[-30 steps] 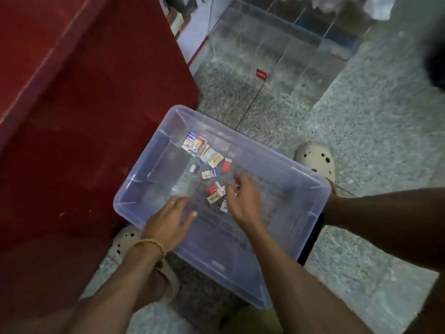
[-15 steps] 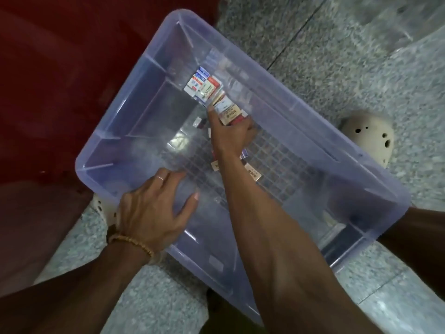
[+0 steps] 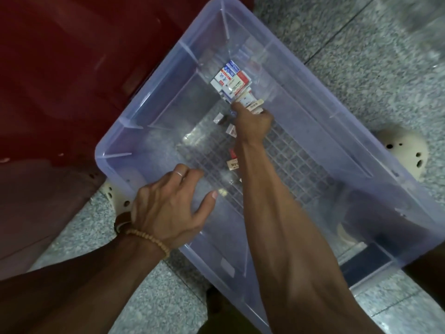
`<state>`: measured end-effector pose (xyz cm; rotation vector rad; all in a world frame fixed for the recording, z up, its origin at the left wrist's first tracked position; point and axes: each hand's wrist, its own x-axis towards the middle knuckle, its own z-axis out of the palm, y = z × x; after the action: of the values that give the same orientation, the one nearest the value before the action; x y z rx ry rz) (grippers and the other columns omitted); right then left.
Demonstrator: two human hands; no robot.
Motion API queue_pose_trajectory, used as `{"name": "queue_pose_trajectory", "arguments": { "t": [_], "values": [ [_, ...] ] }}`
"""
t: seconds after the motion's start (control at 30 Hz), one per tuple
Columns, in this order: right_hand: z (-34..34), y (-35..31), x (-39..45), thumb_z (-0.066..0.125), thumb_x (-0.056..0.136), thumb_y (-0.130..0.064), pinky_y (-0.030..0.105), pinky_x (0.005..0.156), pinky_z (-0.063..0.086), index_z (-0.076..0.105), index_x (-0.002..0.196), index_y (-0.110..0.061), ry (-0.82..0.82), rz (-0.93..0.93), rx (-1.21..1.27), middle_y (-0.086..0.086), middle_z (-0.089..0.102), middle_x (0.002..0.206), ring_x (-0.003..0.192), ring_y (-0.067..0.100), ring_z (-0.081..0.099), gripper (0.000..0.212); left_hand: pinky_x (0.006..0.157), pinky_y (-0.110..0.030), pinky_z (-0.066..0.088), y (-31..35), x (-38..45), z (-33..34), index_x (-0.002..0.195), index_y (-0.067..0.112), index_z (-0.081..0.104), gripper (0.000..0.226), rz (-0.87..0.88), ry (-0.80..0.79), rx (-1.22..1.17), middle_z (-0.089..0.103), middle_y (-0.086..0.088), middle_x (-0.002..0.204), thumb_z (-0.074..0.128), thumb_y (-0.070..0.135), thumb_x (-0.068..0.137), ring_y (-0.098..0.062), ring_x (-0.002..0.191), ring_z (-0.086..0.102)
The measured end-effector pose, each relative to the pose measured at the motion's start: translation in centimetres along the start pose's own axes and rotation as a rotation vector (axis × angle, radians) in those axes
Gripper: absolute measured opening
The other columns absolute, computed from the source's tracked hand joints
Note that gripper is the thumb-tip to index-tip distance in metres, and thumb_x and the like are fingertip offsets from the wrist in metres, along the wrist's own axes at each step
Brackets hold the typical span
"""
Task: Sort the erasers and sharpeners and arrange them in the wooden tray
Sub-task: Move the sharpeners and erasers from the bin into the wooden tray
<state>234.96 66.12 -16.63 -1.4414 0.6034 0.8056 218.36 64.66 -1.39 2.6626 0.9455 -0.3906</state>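
A clear plastic bin point(image 3: 156, 112) stands on the floor. Small boxed erasers point(image 3: 231, 79) are heaped near its far side. A few loose pieces point(image 3: 233, 164) lie scattered on its ribbed bottom. My right hand point(image 3: 252, 125) reaches deep into the bin and pinches a couple of erasers point(image 3: 254, 107) at its fingertips, right beside the heap. My left hand point(image 3: 168, 208) rests on the bin's near left rim with spread fingers, thumb inside the bin. I cannot tell the sharpeners from the erasers. No wooden tray is in view.
A dark red cabinet point(image 3: 72, 68) stands close against the bin's left side. Speckled granite floor point(image 3: 361, 56) surrounds the bin. A cream clog point(image 3: 404, 150) shows at the right, and another point(image 3: 115, 196) peeks out under the bin's left corner.
My head has moved closer over the bin. My right hand reached from the scattered pieces forward to the heap, gathering erasers. My left hand stayed on the rim.
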Motion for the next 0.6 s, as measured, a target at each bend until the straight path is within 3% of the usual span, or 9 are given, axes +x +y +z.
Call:
{"name": "queue_pose_trajectory", "arguments": {
  "t": [0.07,0.2,0.3,0.4,0.5,0.6],
  "values": [
    [0.1,0.0,0.1,0.069,0.077,0.012,0.027,0.045,0.051,0.065,0.102,0.011,-0.034,0.021,0.053,0.021,0.071,0.088,0.056,0.018,0.067,0.025,0.055,-0.031,0.052,-0.1,0.0,0.1,0.106,0.017,0.065,0.041,0.003,0.011,-0.012,0.065,-0.001,0.1,0.049,0.05,0.089,-0.023,0.078,0.067],
    [0.7,0.4,0.1,0.076,0.073,0.004,0.027,0.047,0.052,0.06,0.113,0.01,0.01,0.033,0.048,0.025,0.071,0.1,0.066,0.023,0.07,0.043,0.056,-0.032,0.052,-0.1,0.0,0.2,0.106,0.017,0.066,0.042,0.001,0.016,-0.018,0.065,-0.001,0.1,0.047,0.05,0.089,-0.023,0.079,0.067],
    [0.6,0.1,0.3,0.08,0.069,-0.004,0.034,0.048,0.056,0.065,0.108,0.005,0.022,0.092,0.087,0.022,0.072,0.098,0.075,0.033,0.072,0.043,0.056,-0.032,0.052,-0.2,0.0,0.2,0.105,0.017,0.066,0.042,-0.004,0.014,-0.019,0.065,-0.001,0.1,0.046,0.05,0.089,-0.023,0.079,0.067],
    [-0.5,-0.3,0.8,0.082,0.067,-0.018,0.025,0.044,0.047,0.069,0.105,-0.002,-0.06,0.19,0.02,0.012,0.072,0.092,0.075,0.027,0.069,0.043,0.056,-0.032,0.051,-0.2,-0.1,0.3,0.105,0.017,0.066,0.042,-0.008,0.013,-0.024,0.065,0.0,0.099,0.047,0.05,0.089,-0.023,0.078,0.067],
    [-1.0,-0.5,1.4,0.083,0.056,-0.027,0.033,0.06,0.053,0.073,0.102,-0.007,-0.15,0.225,-0.072,0.012,0.076,0.098,0.091,0.03,0.074,0.051,0.056,-0.031,0.05,-0.1,-0.1,0.3,0.104,0.017,0.067,0.042,-0.018,0.016,-0.016,0.065,0.0,0.098,0.047,0.05,0.088,-0.023,0.077,0.067],
    [-1.4,-0.3,0.9,0.083,0.066,-0.019,0.04,0.07,0.057,0.072,0.101,-0.005,-0.197,0.194,-0.07,0.014,0.076,0.093,0.085,0.03,0.074,0.039,0.055,-0.032,0.051,-0.2,-0.1,0.3,0.104,0.017,0.067,0.042,-0.021,0.009,-0.021,0.065,0.0,0.098,0.046,0.05,0.088,-0.022,0.077,0.067]
  ]
}}
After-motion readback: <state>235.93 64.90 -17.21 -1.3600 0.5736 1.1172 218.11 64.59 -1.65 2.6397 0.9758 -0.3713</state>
